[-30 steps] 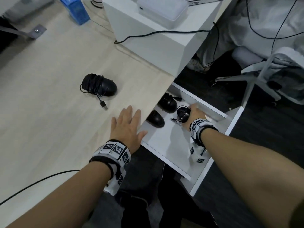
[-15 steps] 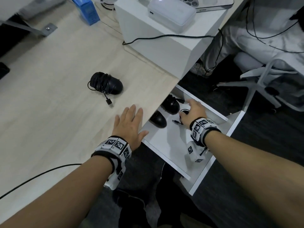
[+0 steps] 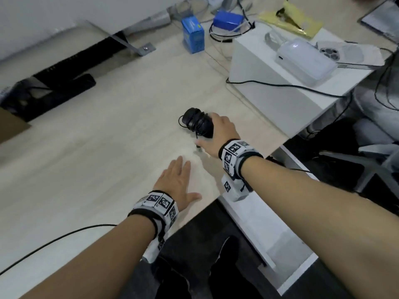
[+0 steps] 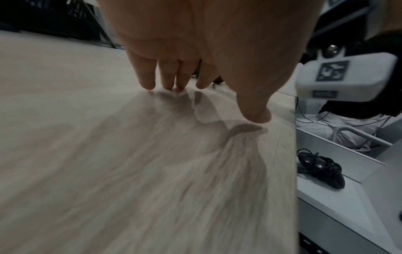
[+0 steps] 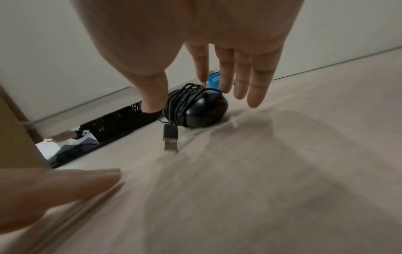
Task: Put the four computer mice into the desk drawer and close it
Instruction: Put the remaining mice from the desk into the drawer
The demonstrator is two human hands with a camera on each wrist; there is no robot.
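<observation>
Mouse on desk: one black mouse, cable wound round it, lies far of your hands.
Right hand: spread over that mouse, fingers not yet closed round it.
Left hand: flat, fingers straight on the desk.
Drawer: open at right; one mouse visible inside, the rest out of view.
Left to do: you bring this mouse over, then close the drawer.

The right hand hid part of the black mouse; the drawer interior lay behind the forearm.

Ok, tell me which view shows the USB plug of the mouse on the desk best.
The right wrist view: the USB plug lies on the desk, sharp, in front of the cable-wrapped mouse. The head view shows only a sliver of it beside the right hand. In the left wrist view I cannot make it out.
</observation>
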